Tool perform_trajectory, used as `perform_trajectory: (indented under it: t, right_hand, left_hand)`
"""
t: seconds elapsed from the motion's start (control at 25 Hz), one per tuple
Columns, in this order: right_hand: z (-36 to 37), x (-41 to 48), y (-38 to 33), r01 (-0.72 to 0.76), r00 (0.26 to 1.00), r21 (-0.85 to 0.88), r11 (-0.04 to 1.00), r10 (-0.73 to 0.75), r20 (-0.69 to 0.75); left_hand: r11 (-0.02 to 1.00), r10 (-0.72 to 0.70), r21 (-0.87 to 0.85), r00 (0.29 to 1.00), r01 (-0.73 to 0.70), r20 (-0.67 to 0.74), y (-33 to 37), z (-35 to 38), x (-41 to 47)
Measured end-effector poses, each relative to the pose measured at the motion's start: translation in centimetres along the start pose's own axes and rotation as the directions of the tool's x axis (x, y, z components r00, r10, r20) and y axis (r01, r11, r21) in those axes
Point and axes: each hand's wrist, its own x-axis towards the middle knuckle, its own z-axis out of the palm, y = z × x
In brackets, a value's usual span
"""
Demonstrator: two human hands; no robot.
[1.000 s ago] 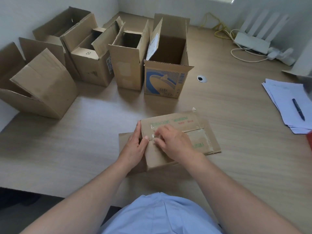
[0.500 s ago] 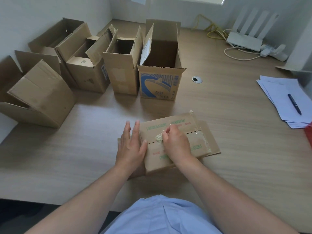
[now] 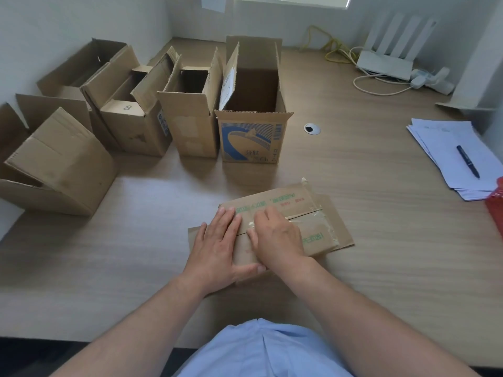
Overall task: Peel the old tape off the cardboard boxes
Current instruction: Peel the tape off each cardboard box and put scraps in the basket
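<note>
Since the previous frame the left hand (image 3: 217, 242) has been shifted onto the taped box (image 3: 313, 204), fingers flat; crumpled tape (image 3: 251, 225) is pinched by the lowered right hand (image 3: 279, 236)

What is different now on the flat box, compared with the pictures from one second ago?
The left hand slid from the flat box's left edge further onto its top and now presses it flat. The right hand worked a bit of tape loose from the seam and pinches it. The flat box, the open boxes, the papers and the pen stayed in place.
</note>
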Motion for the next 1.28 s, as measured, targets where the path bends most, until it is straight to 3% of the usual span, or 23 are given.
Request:
perform_trajectory:
  t: [0.08, 0.16, 0.24, 0.28, 0.32, 0.44, 0.48, 0.64, 0.72, 0.88, 1.0, 1.08, 1.16, 1.2, 1.28]
  right_hand:
    - [0.1, 0.0, 0.2, 0.033, 0.996, 0.004, 0.999, -0.033, -0.084]
    - [-0.1, 0.6, 1.2, -0.169, 0.985, 0.235, 0.957, 0.171, 0.012]
    - [-0.2, 1.1, 2.5, -0.444, 0.889, 0.557, 0.701, 0.422, 0.177]
    - [-0.1, 1.2, 2.9, -0.508, 0.838, 0.635, 0.582, 0.506, 0.205]
    - [-0.2, 1.2, 3.1, -0.537, 0.81, 0.641, 0.549, 0.548, 0.209]
    - [-0.2, 1.2, 4.0, -0.529, 0.848, 0.288, 0.798, 0.515, 0.127]
    - [-0.3, 1.3, 4.3, -0.516, 0.856, 0.204, 0.832, 0.506, 0.1]
    - [0.1, 1.2, 4.0, -0.298, 0.954, 0.125, 0.946, 0.296, 0.036]
    - [0.3, 0.7, 3.2, -0.219, 0.975, 0.043, 0.975, 0.22, -0.019]
    - [0.1, 0.3, 1.8, -0.13, 0.991, -0.083, 0.988, 0.131, 0.002]
    - [-0.1, 0.1, 0.9, -0.05, 0.99, -0.194, 0.98, 0.023, -0.141]
    - [0.0, 0.6, 1.6, -0.117, 0.992, -0.039, 0.992, 0.114, -0.062]
    - [-0.4, 1.5, 2.7, -0.367, 0.93, 0.246, 0.897, 0.345, 0.129]
    - [-0.6, 1.9, 3.4, -0.487, 0.873, 0.431, 0.759, 0.442, 0.207]
    - [-1.2, 2.2, 4.1, -0.613, 0.746, 0.707, 0.353, 0.554, 0.37]
  left_hand:
    - [0.999, -0.002, 0.043, 1.0, 0.001, 0.014, 0.0, 0.0, -0.1]
    - [0.999, -0.007, 0.05, 1.0, 0.006, 0.021, 0.0, -0.1, -0.1]
    - [0.999, -0.007, 0.047, 0.999, 0.006, 0.031, 0.0, -0.2, 0.0]
    - [0.999, -0.007, 0.053, 0.999, 0.005, 0.036, 0.0, -0.2, 0.0]
    - [0.998, -0.008, 0.061, 0.999, 0.005, 0.041, 0.0, -0.2, 0.0]
    - [0.998, -0.009, 0.068, 0.999, 0.006, 0.046, 0.1, -0.3, 0.0]
    - [0.998, -0.009, 0.068, 0.999, 0.005, 0.046, 0.1, -0.3, 0.0]
    - [0.996, -0.008, 0.086, 0.999, 0.005, 0.036, 0.4, -0.4, -0.1]
    - [0.994, -0.014, 0.106, 1.0, 0.011, 0.028, 0.5, -0.6, -0.1]
    - [0.987, -0.031, 0.156, 0.999, 0.033, -0.012, 2.1, -0.8, 0.4]
    - [0.983, -0.004, 0.185, 1.0, 0.0, 0.022, 3.8, -0.4, 1.1]
    - [0.975, 0.003, 0.22, 0.999, -0.015, 0.054, 3.9, 0.0, 1.3]
    - [0.968, 0.014, 0.248, 0.998, -0.029, 0.065, 3.4, 0.0, 1.3]
    - [0.965, 0.021, 0.258, 0.997, -0.038, 0.068, 3.1, -0.1, 1.2]
    - [0.96, 0.045, 0.273, 0.996, -0.065, 0.078, 2.5, -0.4, 1.1]
